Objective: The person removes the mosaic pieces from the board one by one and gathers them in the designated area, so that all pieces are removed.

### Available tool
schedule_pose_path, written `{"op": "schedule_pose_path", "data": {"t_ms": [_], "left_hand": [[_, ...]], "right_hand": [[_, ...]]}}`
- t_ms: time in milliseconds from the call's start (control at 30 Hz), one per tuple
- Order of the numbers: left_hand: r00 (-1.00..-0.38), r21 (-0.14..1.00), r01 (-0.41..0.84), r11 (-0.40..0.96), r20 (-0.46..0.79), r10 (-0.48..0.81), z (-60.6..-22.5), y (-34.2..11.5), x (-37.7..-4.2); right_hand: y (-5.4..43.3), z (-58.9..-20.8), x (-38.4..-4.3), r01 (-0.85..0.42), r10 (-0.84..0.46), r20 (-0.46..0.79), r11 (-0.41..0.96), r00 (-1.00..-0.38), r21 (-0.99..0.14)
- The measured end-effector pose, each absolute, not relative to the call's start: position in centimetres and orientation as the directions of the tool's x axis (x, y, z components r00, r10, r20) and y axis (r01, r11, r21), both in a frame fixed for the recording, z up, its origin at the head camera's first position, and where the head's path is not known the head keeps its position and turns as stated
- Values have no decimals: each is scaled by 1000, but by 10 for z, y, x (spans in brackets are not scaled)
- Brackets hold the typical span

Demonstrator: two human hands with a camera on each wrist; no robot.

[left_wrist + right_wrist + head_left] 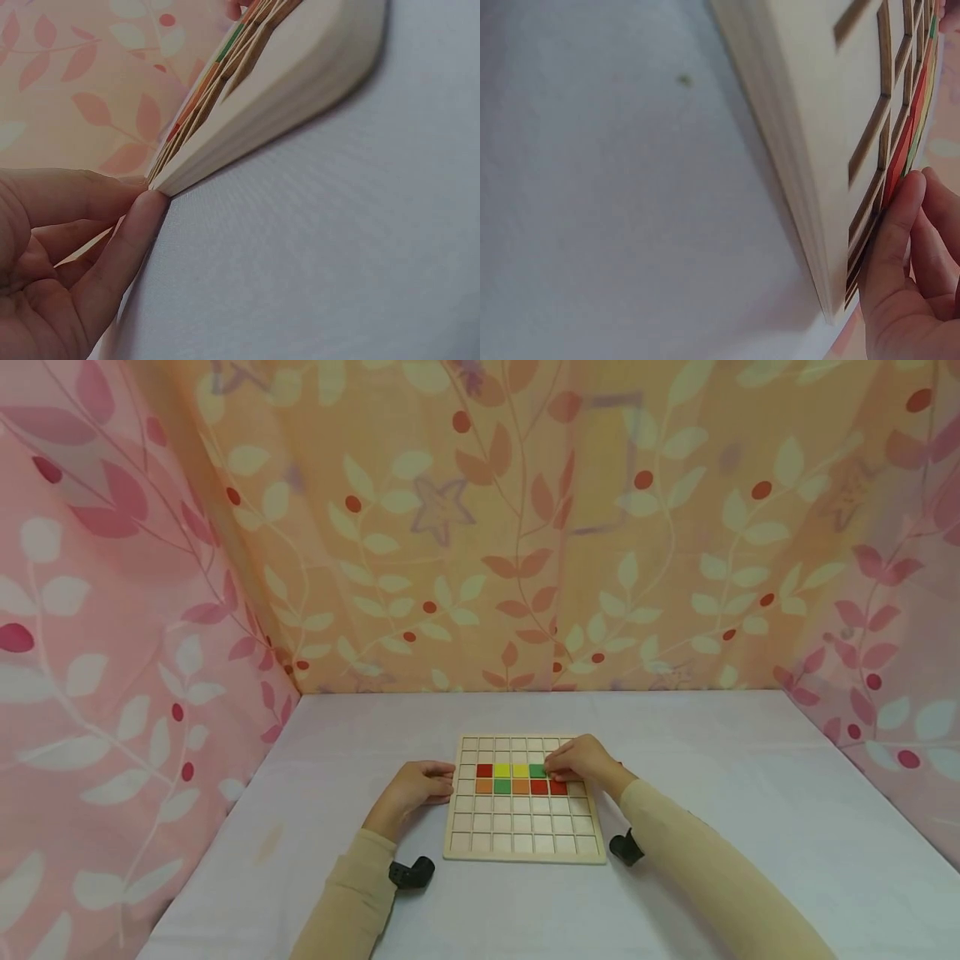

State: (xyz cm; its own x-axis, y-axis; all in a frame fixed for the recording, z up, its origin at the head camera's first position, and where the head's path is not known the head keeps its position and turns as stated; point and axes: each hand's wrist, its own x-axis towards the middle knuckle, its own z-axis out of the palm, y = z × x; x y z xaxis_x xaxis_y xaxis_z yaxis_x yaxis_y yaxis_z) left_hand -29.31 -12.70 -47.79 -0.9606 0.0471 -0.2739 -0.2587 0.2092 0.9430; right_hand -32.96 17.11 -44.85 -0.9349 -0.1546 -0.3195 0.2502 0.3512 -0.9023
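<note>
Left hand (411, 789) and right hand (587, 762) at board (522, 825)

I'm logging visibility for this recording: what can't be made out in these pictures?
- Head view: whether the right hand holds a loose tile; its own fingers hide that, and the board cells beneath.
- Head view: what the red spot beside that hand is; too small.
- Left wrist view: the tiles' full faces, squeezed by the edge-on angle.
- Right wrist view: the board's far end, cut off by the top edge; the greenish speck, blurred.
</note>
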Motion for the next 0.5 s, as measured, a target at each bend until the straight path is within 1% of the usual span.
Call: {"op": "schedule_pose_path", "data": {"t_ms": [300, 500], "left_hand": [[-959, 943, -263, 203, -279, 50, -478, -128, -295], [-963, 950, -246, 194, -263, 66, -480, -129, -295]], "right_hand": [[170, -449, -331, 247, -154, -320, 366, -935, -897], [167, -447, -332, 268, -125, -343, 402, -931, -875]]}}
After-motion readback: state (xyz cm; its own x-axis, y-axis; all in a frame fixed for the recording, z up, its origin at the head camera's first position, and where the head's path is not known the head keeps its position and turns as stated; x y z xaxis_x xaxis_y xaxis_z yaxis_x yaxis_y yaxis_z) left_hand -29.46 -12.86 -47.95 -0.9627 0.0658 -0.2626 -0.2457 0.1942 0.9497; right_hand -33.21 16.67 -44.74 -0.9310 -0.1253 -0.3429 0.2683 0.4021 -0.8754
